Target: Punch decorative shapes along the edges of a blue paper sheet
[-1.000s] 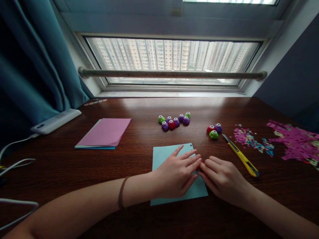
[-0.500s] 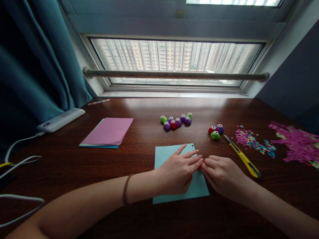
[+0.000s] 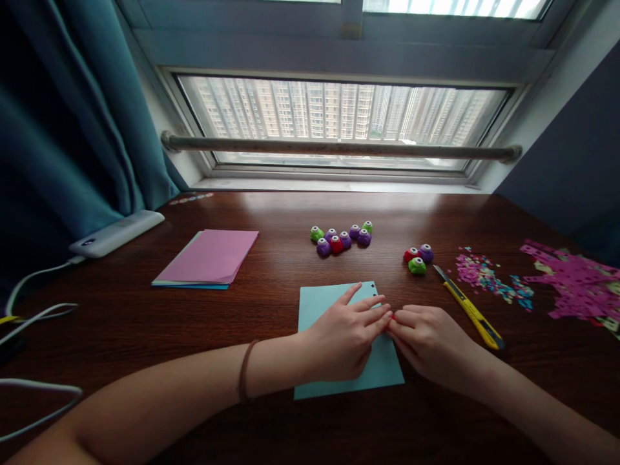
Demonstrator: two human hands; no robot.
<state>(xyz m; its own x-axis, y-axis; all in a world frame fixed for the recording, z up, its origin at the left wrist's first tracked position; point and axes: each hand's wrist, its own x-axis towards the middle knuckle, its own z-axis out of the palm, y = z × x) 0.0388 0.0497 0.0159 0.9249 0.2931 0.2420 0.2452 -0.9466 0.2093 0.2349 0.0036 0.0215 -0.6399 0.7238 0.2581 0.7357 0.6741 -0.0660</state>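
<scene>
A light blue paper sheet point(image 3: 322, 303) lies on the dark wooden desk point(image 3: 271, 271) in front of me, with a small punched hole near its far right corner. My left hand point(image 3: 346, 336) rests on the sheet, fingers stretched to its right edge. My right hand point(image 3: 429, 342) is curled just beside the sheet. The fingertips of both hands meet on a small red punch point(image 3: 392, 317), of which only a sliver shows.
Several small green, purple and red punches point(image 3: 341, 237) sit further back, and three more punches point(image 3: 416, 258) sit to the right. A yellow utility knife point(image 3: 472, 312), paper confetti point(image 3: 489, 274) and punched pink scraps point(image 3: 574, 281) lie on the right. A pink paper stack point(image 3: 208, 257), a white power strip point(image 3: 116, 232) and cables point(image 3: 33, 310) are on the left.
Both hands stay pressed together at the sheet's right edge. Only the camera view has shifted slightly.
</scene>
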